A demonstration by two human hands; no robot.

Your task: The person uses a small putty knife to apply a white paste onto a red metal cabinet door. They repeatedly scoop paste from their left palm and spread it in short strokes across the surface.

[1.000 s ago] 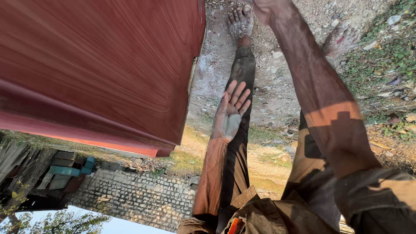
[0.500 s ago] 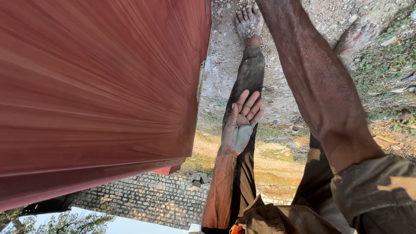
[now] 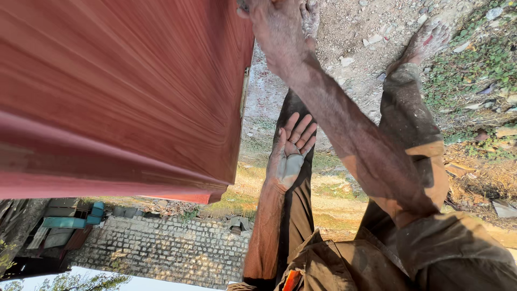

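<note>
Your view looks down along your own body, and the picture appears turned over, with sky at the bottom edge. A large reddish-brown wood-grain panel [image 3: 118, 91] fills the upper left; its long lower edge runs across the frame to a corner near the middle. Your right hand [image 3: 277, 27] lies at the top of the frame, just beside the panel's right edge; the fingers run out of frame, so you cannot tell whether they grip that edge or only rest near it. Your left hand [image 3: 291, 153] hangs lower, palm up, fingers spread and holding nothing, dusted with pale grey powder, apart from the panel. Both forearms are bare and dusty. Your dark trousers [image 3: 409, 118] carry an orange-brown patch, and your bare feet [image 3: 428, 40] stand on gravelly ground [image 3: 350, 32]. Green weeds [image 3: 479, 59] and scattered stones lie to the right. A grey stone-block wall [image 3: 161, 248] and stacked teal and brown boards [image 3: 64, 221] show at lower left
</note>
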